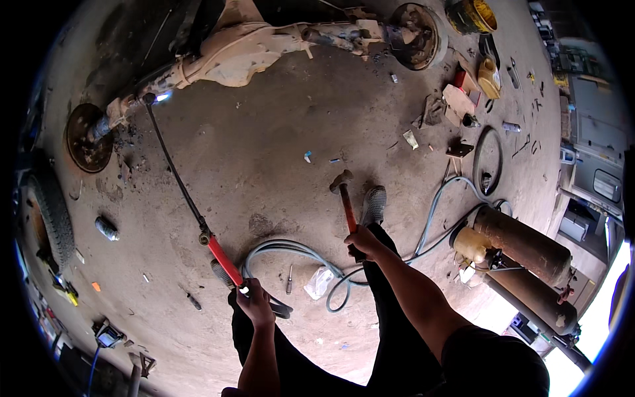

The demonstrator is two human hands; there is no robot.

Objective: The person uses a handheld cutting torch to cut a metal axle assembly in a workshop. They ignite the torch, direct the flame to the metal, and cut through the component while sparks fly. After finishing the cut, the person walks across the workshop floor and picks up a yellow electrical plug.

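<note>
Concrete floor (198,159): brown-grey and stained, filling most of the frame and carrying scattered tools and debris.
Vehicle axle (248,47): tan and dirty, bulging at mid-length, lying across the top of the frame; a round hub (88,140) shows at upper left, another (415,41) at upper right.
Gas cylinders (522,239): two, rust-brown, lying side by side at lower right.
Tyre (54,215): black and treaded, at the left edge.
Hose (294,245): grey-blue, looped from lower centre towards the right.
Gas torch (173,153): long dark tube with a red handle, slanting from lower centre to the axle's left end at upper left.
Hammer (348,205): reddish handle, head uppermost, near the centre and just beside a grey shoe (374,204).
Left hand (255,299): gripping the torch's red handle near its rear, lower centre.
Right hand (363,243): wrapped round the lower part of the hammer handle.
Plastic bag (319,283): clear and crumpled, near the hose, lower centre.
Screwdriver (289,280): on the floor between torch and bag.
Flame (163,96): blue-white, at the torch tip, upper left; whether it touches the axle I cannot tell.
</note>
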